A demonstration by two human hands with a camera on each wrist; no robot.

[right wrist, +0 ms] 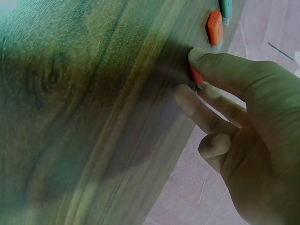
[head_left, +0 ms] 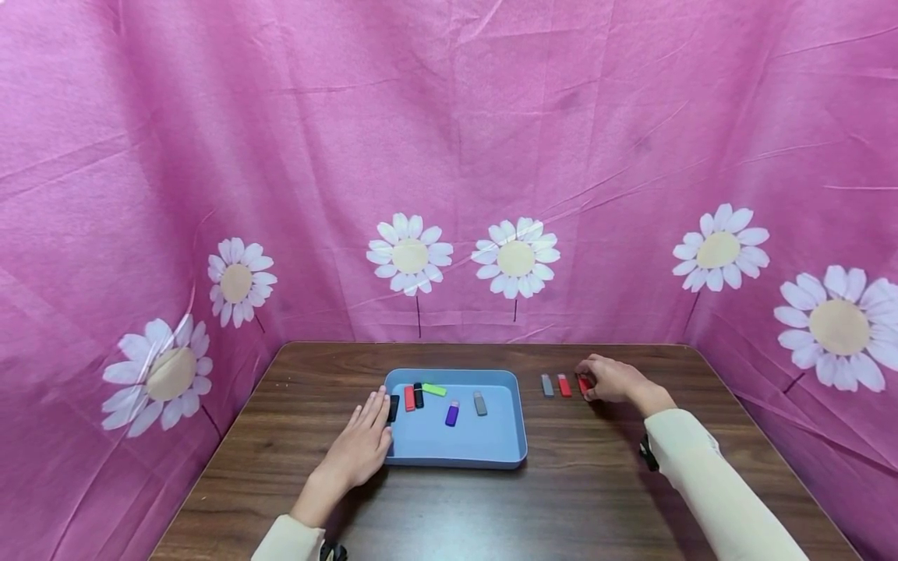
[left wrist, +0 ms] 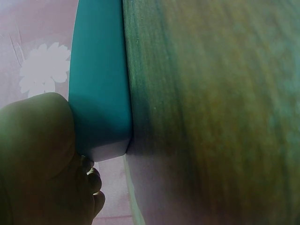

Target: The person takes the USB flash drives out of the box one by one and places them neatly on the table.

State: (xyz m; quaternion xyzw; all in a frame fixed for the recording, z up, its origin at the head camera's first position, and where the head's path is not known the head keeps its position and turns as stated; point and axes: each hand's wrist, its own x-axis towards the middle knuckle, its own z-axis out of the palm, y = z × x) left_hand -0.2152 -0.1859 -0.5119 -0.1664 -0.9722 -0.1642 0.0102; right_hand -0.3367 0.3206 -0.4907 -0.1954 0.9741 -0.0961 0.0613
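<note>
Head view: looks like three sticks on tabletop, six left in tray; pinching end one with right hand, resting left hand flat against tray.

1. Passage: bench between left hand and right hand, near side of tray.
2. Obstacle: tray rim, against left hand.
3. Obstacles: red stick, grey stick, just left of right hand.
</note>
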